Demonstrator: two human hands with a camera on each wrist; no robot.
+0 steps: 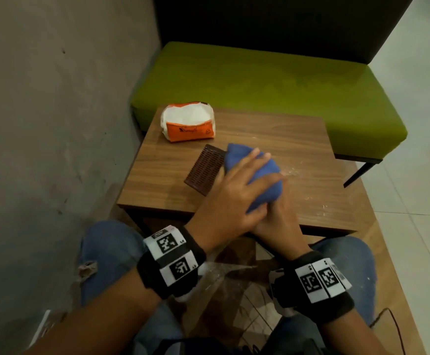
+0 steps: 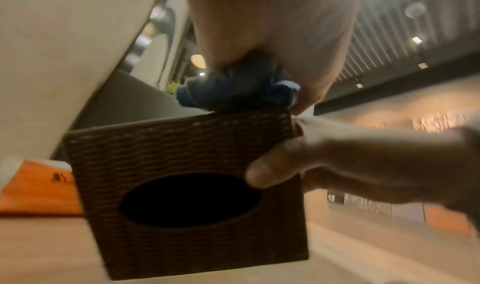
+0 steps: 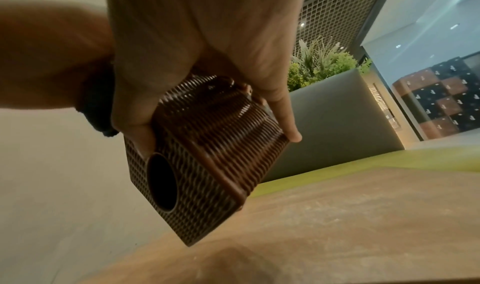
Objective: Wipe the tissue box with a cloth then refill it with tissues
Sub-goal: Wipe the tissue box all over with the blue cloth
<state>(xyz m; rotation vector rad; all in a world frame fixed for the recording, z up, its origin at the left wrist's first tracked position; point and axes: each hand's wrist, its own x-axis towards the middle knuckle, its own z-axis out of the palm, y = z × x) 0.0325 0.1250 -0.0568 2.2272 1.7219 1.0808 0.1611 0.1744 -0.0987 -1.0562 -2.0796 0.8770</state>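
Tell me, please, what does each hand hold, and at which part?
The right hand grips the brown woven tissue box by its sides. The left hand presses the blue cloth onto the box's upper face.

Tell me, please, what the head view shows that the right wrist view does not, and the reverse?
Only the head view shows the blue cloth under the left hand, the orange tissue pack and the flat brown lid on the table. Only the right wrist view shows the brown woven tissue box with its oval opening, gripped by the right hand and tilted above the table. Both show the wooden table and the green bench.
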